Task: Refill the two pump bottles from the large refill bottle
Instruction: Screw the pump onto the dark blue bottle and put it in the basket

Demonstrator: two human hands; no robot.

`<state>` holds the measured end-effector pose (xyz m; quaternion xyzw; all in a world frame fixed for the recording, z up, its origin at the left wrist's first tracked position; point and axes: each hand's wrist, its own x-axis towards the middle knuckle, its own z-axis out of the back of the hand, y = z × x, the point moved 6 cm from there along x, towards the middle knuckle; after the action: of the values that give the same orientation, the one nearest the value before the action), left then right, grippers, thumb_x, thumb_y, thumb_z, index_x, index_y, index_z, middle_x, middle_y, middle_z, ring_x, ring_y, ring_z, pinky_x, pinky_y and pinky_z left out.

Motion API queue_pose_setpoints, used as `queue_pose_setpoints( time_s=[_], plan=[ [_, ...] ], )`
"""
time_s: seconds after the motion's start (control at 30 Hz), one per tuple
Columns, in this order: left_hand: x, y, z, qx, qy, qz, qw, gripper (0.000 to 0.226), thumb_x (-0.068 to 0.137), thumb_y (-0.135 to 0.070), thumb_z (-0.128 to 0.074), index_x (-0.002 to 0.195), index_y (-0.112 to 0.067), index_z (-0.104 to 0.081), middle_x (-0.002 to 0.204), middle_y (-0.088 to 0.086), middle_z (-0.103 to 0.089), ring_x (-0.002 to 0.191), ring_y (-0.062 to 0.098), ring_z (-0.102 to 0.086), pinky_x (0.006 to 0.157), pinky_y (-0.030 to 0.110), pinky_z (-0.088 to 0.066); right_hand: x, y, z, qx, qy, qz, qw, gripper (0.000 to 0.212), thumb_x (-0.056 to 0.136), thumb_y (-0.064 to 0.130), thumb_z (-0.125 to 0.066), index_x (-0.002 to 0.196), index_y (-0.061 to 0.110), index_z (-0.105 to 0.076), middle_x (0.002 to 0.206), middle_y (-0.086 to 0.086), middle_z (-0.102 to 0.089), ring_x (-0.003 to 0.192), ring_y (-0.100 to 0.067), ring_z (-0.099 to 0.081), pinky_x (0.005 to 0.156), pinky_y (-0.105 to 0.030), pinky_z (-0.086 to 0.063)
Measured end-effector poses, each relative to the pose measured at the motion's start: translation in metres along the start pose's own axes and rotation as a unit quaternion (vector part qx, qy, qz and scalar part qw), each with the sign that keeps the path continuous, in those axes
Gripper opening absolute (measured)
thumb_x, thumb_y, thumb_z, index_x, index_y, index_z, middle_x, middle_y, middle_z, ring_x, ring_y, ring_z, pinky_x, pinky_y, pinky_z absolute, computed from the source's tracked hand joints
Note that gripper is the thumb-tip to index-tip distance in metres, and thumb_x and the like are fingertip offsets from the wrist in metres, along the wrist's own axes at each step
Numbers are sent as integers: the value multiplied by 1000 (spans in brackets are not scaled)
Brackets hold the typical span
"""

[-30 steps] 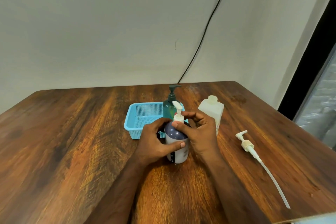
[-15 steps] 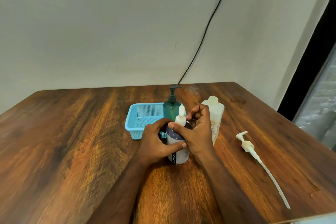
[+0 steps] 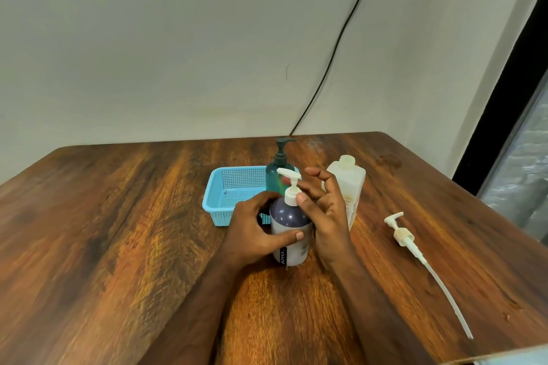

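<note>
A purple pump bottle point(image 3: 292, 218) with a white pump point(image 3: 291, 187) stands upright on the wooden table. My left hand point(image 3: 252, 228) grips its body from the left. My right hand point(image 3: 326, 216) pinches the pump's collar between thumb and index finger, the other fingers spread out. Just behind it stands a dark green pump bottle point(image 3: 278, 169) at the basket's right end. The large pale refill bottle point(image 3: 351, 184) stands uncapped to the right, partly hidden by my right hand.
A light blue mesh basket point(image 3: 234, 187) sits behind my left hand. A loose white pump with a long dip tube point(image 3: 401, 235) lies on the table point(image 3: 118, 231) at the right. A black cable runs down the wall behind.
My right hand has turned on the white pump, whose nozzle swung round and now points left. Its fingers went from curled to spread. My left hand kept its hold.
</note>
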<state>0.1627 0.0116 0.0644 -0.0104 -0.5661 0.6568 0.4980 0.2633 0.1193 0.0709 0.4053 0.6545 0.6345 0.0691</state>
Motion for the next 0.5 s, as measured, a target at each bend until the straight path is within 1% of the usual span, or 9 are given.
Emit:
queue_pose_setpoints(
  time_s=[0.03,0.1,0.17,0.2,0.23,0.3,0.33,0.43,0.5],
  plan=[
    [0,0,0,1,0,-1,1000,66,63,-45,-92,119,-21,-67,109,-14,-72,103,9,-69,84,29,-59,0,0,1,-8,-6,0,1000,52,84,24,-75,128,23,-48,119,-4,-72,114,-24,-68,92,-47,-58],
    [0,-2,0,4,2,-6,1000,63,63,-44,-92,117,-23,-67,109,-16,-71,103,8,-68,83,26,-58,1,2,4,-62,-45,16,997,51,79,16,-83,117,28,-50,107,2,-73,106,-21,-70,92,-50,-58],
    [0,-2,0,2,3,-6,1000,62,64,-43,-92,117,-23,-67,110,-18,-71,103,7,-68,83,24,-57,2,3,7,-97,-73,34,992,56,69,21,-90,105,36,-51,100,8,-67,103,-19,-67,93,-47,-57],
    [-1,-2,0,0,4,-4,1000,63,64,-43,-91,118,-22,-67,110,-17,-71,103,7,-68,83,24,-57,2,3,7,-93,-69,41,992,56,67,27,-89,106,38,-51,104,8,-65,107,-19,-65,95,-45,-56],
    [-1,-2,-1,-2,3,-2,1000,64,64,-43,-91,118,-22,-67,110,-16,-72,104,7,-68,83,24,-58,1,5,5,-70,-56,43,995,55,69,31,-86,112,37,-52,112,6,-66,113,-21,-64,97,-44,-55],
    [0,-1,-1,-4,1,-1,1000,65,63,-44,-92,119,-21,-67,109,-14,-72,104,9,-69,84,26,-58,0,1,2,-3,-20,19,1000,55,80,32,-77,128,26,-50,124,-2,-68,119,-25,-64,97,-48,-55],
    [0,-1,-1,-6,0,-2,1000,65,63,-44,-92,119,-21,-67,109,-13,-72,104,11,-69,84,27,-58,-1,-1,1,8,-10,8,1000,53,85,29,-74,131,22,-48,123,-6,-70,118,-26,-66,96,-50,-55],
    [0,-1,0,-4,1,-6,1000,63,64,-39,-93,118,-20,-67,108,-13,-73,103,10,-69,83,25,-57,0,-1,3,-55,-37,15,998,48,86,19,-77,124,24,-48,115,-4,-74,109,-23,-70,92,-53,-57],
    [-1,-2,0,-2,4,-5,1000,62,64,-33,-95,118,-21,-67,109,-17,-72,104,6,-68,83,18,-54,0,-2,4,-92,-58,13,994,54,79,13,-85,117,26,-48,112,2,-73,107,-19,-70,91,-46,-59]
  ],
)
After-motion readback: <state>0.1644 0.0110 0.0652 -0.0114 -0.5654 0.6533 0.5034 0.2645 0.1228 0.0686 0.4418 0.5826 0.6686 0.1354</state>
